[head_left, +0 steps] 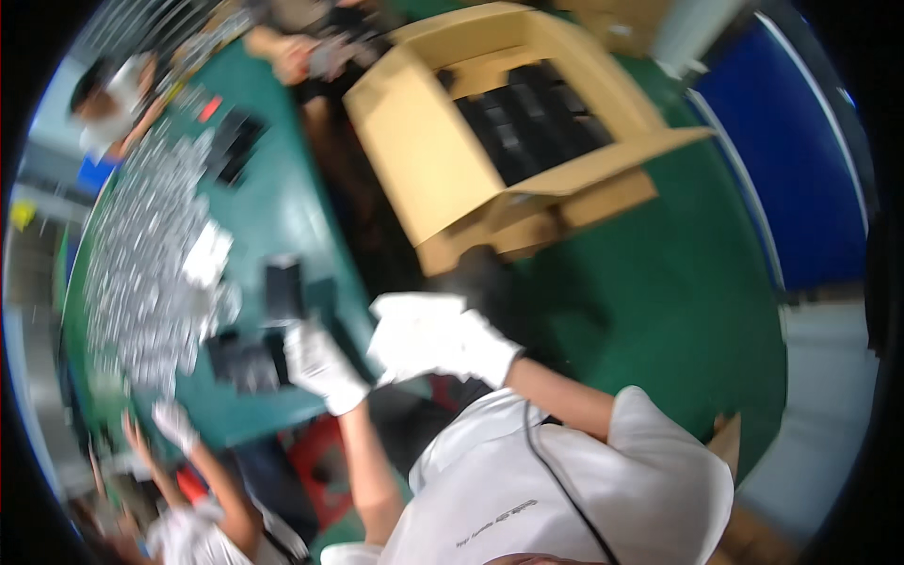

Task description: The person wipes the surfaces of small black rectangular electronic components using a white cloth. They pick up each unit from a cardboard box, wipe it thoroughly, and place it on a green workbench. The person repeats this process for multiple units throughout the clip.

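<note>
the black box (282,292) lies on the green table (348,292), straight ahead of the left hand (322,363) and a touch to its left, its long axis running away from the person, so that its near short end faces the gloved fingertips. the left hand is clearly the nearer one; the right hand (485,350) is off to the right, past the table's edge, with the white item between it and the box. the left fingers reach to the box's near end, but blur hides whether they touch it, grip it or are let go, so i cannot tell. the right hand seems to be grasping the white item (414,334), a pale, blocky thing that blends with the glove; its exact kind is unclear. just left of the left fingertips lie dark pieces (247,363), and farther left spreads a heap of clear plastic pieces (146,254), with a white sheet (209,254) at its near-right side. ahead and to the right, an open cardboard box (424,169) holds black items (527,122).
</note>
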A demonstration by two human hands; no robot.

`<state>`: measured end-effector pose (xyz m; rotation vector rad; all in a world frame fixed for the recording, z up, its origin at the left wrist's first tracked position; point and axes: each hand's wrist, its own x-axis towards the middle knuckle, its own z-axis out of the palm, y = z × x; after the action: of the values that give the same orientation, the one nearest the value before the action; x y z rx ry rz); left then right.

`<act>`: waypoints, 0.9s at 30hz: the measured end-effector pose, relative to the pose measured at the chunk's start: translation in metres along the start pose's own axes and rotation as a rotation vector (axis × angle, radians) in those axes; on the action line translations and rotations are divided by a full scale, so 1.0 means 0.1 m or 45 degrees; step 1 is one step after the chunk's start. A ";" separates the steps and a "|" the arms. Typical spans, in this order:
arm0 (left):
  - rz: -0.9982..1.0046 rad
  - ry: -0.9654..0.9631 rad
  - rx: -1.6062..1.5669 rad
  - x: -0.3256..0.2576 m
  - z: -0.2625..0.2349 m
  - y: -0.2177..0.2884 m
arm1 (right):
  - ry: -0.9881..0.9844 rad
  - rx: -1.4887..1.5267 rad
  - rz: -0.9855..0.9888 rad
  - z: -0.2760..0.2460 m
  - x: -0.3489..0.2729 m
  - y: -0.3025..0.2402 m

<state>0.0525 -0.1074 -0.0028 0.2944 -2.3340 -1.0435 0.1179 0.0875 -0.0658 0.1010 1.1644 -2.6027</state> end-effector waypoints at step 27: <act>-0.034 -0.434 0.138 -0.68 -0.30 -0.52 | -0.459 -0.787 -0.044 0.86 0.20 -0.08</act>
<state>0.1239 -0.1334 -0.0526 0.2012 -2.7035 -1.0485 0.1012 0.0245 -0.0065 -0.4941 1.7501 -2.0442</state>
